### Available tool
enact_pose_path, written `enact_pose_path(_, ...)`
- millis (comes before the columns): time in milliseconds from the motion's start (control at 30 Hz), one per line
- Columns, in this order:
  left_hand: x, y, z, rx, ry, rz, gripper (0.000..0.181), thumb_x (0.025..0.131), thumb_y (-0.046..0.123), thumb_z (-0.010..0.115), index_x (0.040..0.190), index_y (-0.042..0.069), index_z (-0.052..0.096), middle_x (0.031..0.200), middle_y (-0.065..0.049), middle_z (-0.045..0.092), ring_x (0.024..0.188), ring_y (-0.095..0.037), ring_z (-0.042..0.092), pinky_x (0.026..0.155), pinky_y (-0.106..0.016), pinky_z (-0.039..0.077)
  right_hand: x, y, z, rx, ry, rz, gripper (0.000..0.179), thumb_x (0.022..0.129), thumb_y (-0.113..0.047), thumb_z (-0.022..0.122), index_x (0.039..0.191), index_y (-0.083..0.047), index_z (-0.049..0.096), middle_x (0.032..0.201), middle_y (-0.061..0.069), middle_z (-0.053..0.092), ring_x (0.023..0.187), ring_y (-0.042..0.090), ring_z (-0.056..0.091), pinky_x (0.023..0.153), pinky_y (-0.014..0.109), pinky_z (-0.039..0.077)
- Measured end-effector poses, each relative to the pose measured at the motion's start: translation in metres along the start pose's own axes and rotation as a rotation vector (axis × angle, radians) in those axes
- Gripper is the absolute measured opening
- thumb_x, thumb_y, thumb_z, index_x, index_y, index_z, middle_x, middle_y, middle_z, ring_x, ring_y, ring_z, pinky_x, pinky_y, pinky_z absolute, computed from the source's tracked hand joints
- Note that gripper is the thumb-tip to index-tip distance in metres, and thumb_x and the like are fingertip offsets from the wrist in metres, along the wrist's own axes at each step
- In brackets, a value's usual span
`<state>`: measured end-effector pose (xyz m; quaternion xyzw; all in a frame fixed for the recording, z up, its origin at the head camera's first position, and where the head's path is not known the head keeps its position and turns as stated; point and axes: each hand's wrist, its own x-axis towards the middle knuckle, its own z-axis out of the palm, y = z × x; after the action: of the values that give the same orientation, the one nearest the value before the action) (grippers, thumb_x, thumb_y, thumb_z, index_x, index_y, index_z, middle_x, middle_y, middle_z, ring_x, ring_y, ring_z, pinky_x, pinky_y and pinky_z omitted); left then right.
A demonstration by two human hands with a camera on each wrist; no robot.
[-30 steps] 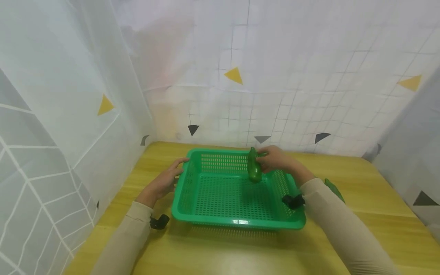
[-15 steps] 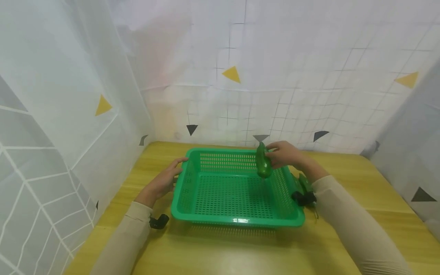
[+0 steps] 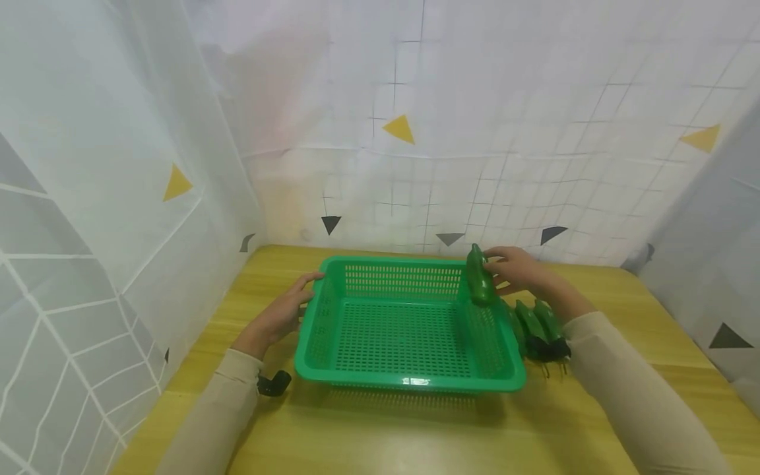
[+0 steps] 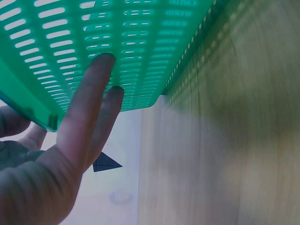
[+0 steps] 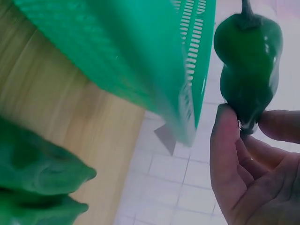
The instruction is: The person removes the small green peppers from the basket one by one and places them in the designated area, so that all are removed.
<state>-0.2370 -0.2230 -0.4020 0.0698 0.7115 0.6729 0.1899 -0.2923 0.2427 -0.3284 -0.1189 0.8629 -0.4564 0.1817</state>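
A green plastic basket (image 3: 410, 380) stands on the wooden table, its slotted floor bare. My left hand (image 3: 282, 316) holds its left rim; in the left wrist view two fingers (image 4: 82, 112) lie against the outer slotted wall, while others reach over the rim. My right hand (image 3: 515, 270) pinches a glossy green pepper (image 3: 479, 280) above the basket's back right corner. In the right wrist view, thumb and fingers grip the narrow tip of that pepper (image 5: 248, 61), and its stem points away from the hand.
Several more green peppers (image 3: 530, 321) lie side by side on the table (image 3: 617, 330), right of the basket, partly hidden by the right wrist's black camera mount (image 3: 549, 349). A white patterned sheet (image 3: 505, 132) hangs behind the table.
My right hand has carried the green pepper rightward, from over the basket's inside to above its right rim. More peppers on the table have come into sight. The left hand stays put.
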Motion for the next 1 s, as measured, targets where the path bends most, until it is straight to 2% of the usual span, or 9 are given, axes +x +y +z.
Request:
enact_pose_path(167, 0.0, 0.0, 0.001, 0.007, 0.004, -0.001, 0.05, 0.11, 0.027, 0.038, 0.158, 0.027, 0.022, 0.14, -0.026, 0.049, 0.105, -0.034, 0.064, 0.077, -0.045, 0.057, -0.011, 0.004, -0.003, 0.016, -0.011, 0.0, 0.052, 0.107, -0.014, 0.045, 0.15, 0.013, 0.031, 0.128, 0.034, 0.057, 0.11, 0.039, 0.065, 0.085, 0.048, 0.058)
enact_pose_path(467, 0.001, 0.0, 0.0, -0.001, 0.005, -0.004, 0.05, 0.11, 0.026, 0.038, 0.158, 0.027, 0.022, 0.139, -0.026, 0.048, 0.106, -0.035, 0.063, 0.077, -0.045, 0.057, -0.018, 0.021, -0.014, 0.022, -0.004, 0.007, 0.054, 0.11, -0.017, 0.041, 0.153, 0.011, 0.026, 0.138, 0.037, 0.047, 0.12, 0.046, 0.057, 0.088, 0.051, 0.056)
enact_pose_path(800, 0.0, 0.001, 0.001, 0.005, 0.016, -0.005, 0.051, 0.11, 0.026, 0.038, 0.158, 0.027, 0.022, 0.139, -0.025, 0.048, 0.106, -0.035, 0.063, 0.078, -0.045, 0.057, -0.029, 0.039, -0.024, 0.007, 0.025, -0.003, 0.055, 0.111, -0.02, 0.04, 0.154, 0.009, 0.026, 0.141, 0.037, 0.045, 0.121, 0.048, 0.056, 0.087, 0.051, 0.057)
enact_pose_path(1000, 0.001, 0.001, 0.001, 0.007, 0.013, -0.008, 0.052, 0.109, 0.026, 0.039, 0.158, 0.027, 0.022, 0.141, -0.024, 0.047, 0.108, -0.034, 0.062, 0.079, -0.045, 0.057, -0.037, 0.05, -0.029, -0.011, 0.028, -0.007, 0.056, 0.111, -0.019, 0.039, 0.156, 0.009, 0.021, 0.145, 0.04, 0.038, 0.126, 0.056, 0.048, 0.089, 0.055, 0.055)
